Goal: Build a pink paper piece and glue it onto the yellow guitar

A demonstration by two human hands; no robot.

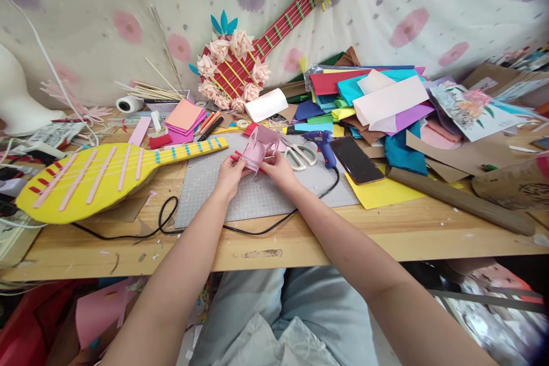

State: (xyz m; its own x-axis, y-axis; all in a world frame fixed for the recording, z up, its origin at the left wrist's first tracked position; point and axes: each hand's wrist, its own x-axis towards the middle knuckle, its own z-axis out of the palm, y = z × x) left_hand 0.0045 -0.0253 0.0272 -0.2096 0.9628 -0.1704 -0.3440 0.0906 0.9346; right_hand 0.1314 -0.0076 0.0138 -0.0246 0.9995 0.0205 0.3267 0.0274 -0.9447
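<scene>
Both my hands hold a pink paper piece [259, 146] with cut-out gaps, above the grey cutting mat [206, 183]. My left hand [231, 175] pinches its left lower edge, with a bit of red showing beside the fingers. On the right lower edge, my right hand [278, 170] has its fingers closed. Just right of the piece lie white-handled scissors [302, 155], their blades partly hidden. A blue glue gun [323, 146] rests beside them, its black cord running across the mat below my hands.
A yellow cardboard lute shape [92, 180] lies at left. A red one with paper roses [240, 68] leans on the back curtain. At right are a phone [357, 160], yellow paper [386, 191], a brown tube [454, 197] and piled coloured sheets [390, 97]. Pink squares [185, 117] lie back left.
</scene>
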